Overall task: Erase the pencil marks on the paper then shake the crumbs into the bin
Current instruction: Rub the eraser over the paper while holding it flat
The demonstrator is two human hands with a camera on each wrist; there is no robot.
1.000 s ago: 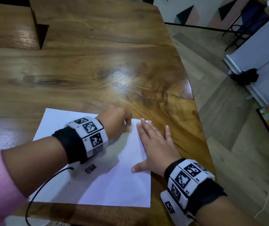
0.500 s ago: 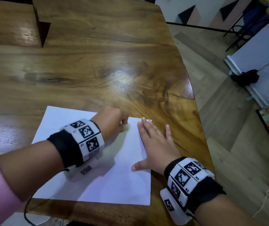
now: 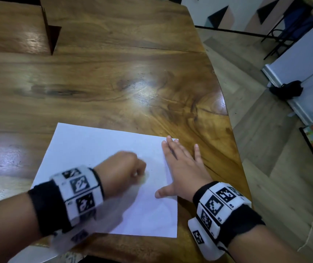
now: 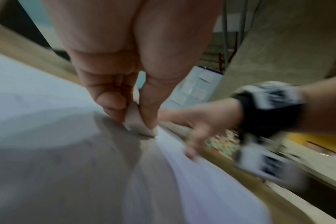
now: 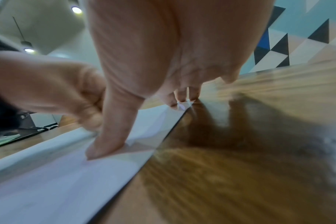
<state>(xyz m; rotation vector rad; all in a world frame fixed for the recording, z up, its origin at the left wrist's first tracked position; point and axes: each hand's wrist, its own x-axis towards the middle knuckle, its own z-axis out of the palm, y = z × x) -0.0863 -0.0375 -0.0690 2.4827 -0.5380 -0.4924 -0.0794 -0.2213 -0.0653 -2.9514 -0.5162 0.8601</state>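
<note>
Bright glare on table (image 3: pixel 142 92) at 12 o'clock. Left hand (image 3: pixel 121 168) blurry. Both wrist views smeared, bent at edges, shadows dark.

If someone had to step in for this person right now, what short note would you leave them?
Left hand: pinches a small eraser, its tip on the paper near the sheet's middle.
Right hand: flat, fingers spread, pressing down the paper's right edge, partly on the wooden table.
Done: erasing is under way; no clear pencil marks show, though the pictures are blurred.
Left: finish rubbing, then lift the sheet and shake the crumbs into the bin, which is not in view.
</note>
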